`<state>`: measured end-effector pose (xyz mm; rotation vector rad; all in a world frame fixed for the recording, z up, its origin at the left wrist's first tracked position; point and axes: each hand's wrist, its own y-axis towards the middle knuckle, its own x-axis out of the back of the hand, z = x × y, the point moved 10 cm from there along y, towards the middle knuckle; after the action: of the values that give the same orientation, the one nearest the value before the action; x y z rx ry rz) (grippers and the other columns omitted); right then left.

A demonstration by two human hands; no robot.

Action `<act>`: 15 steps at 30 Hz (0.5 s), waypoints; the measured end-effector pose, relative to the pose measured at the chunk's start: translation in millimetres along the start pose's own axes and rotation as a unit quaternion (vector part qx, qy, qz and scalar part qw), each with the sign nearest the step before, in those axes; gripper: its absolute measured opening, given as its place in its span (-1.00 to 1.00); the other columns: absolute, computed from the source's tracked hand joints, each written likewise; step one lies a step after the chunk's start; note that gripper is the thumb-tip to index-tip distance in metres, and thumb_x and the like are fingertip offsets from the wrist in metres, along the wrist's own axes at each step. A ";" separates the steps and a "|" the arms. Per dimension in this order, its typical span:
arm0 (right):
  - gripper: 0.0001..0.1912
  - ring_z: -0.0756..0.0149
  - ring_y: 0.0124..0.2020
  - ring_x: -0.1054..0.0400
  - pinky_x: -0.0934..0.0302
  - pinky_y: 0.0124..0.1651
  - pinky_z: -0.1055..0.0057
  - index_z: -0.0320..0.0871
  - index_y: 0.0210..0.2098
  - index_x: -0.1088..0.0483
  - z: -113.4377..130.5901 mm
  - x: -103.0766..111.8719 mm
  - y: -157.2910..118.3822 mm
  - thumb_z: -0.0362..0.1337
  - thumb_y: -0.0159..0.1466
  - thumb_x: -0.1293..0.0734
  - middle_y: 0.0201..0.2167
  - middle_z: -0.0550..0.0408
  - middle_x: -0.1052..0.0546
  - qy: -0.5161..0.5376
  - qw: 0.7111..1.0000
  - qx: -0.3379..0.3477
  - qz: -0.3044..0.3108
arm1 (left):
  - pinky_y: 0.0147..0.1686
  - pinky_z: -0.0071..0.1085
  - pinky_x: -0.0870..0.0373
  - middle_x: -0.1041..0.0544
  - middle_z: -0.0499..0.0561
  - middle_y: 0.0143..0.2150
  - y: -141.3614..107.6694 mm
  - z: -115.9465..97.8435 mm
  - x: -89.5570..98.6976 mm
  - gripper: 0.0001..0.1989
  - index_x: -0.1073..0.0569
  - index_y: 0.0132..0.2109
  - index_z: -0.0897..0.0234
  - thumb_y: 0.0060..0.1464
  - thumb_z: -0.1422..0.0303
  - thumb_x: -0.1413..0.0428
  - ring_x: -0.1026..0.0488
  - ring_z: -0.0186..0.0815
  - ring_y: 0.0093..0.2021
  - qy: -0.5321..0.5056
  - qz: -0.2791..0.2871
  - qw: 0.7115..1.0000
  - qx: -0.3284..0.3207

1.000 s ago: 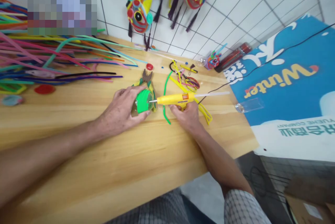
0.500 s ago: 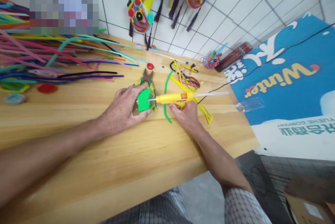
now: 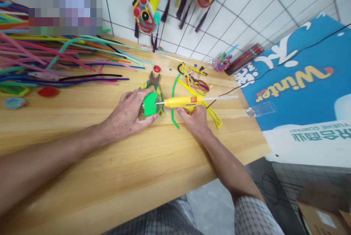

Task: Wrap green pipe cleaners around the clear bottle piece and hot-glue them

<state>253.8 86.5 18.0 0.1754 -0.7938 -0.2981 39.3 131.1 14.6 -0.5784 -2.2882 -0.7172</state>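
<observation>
My left hand (image 3: 131, 114) is closed round a small clear round container wrapped with green strips (image 3: 150, 104), thumb below and fingers above. In my right hand (image 3: 196, 118) is a yellow glue gun (image 3: 179, 101), its metal nozzle pointing left at the container's green edge. A clear glue stick (image 3: 222, 98) sticks out of the gun's back. Just behind the container lie pliers (image 3: 155, 80) with green and yellow handles, partly hidden by my left hand. A bent green strip (image 3: 173, 97) lies between my hands on the wooden table (image 3: 131, 176).
Many coloured fuzzy strips (image 3: 68, 57) are heaped at the left. Yellow strips (image 3: 215, 116) and a red cap (image 3: 157, 68) lie beyond my hands. A black cord (image 3: 236, 88) crosses toward a blue Winter board (image 3: 301, 81). Decorated ornaments (image 3: 146, 15) hang on the white grid wall.
The glue gun's nozzle tip has shifted very slightly at the green-wrapped container. Both hands keep their holds, and the whole view has drifted slightly.
</observation>
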 end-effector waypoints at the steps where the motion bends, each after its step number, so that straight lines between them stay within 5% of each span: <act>1: -0.69 0.32 -0.51 -0.34 -0.14 -0.44 0.42 -0.09 -0.54 -0.37 0.1 0.7 -0.4 -0.06 0.22 -0.38 -0.59 0.17 -0.43 0.005 1.000 0.002 -0.003 | 0.38 0.15 -0.28 -0.47 0.22 0.34 -0.1 0.1 -0.2 -0.31 -0.25 0.39 0.18 0.18 0.08 -0.15 -0.41 0.12 0.35 -0.001 0.001 1.000 -0.001; 15: -0.68 0.36 -0.57 -0.24 -0.13 -0.42 0.40 -0.07 -0.56 -0.30 4.1 -2.6 -0.1 -0.07 0.22 -0.36 -0.64 0.23 -0.35 -0.018 1.000 0.005 0.008 | 0.37 0.15 -0.28 -0.47 0.23 0.35 -0.2 -0.1 -0.3 -0.31 -0.26 0.39 0.19 0.18 0.11 -0.16 -0.40 0.14 0.35 0.003 -0.005 1.000 -0.004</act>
<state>249.1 87.1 19.1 0.1728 -0.8311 -0.2820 39.4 130.8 14.4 -0.5688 -2.2847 -0.7325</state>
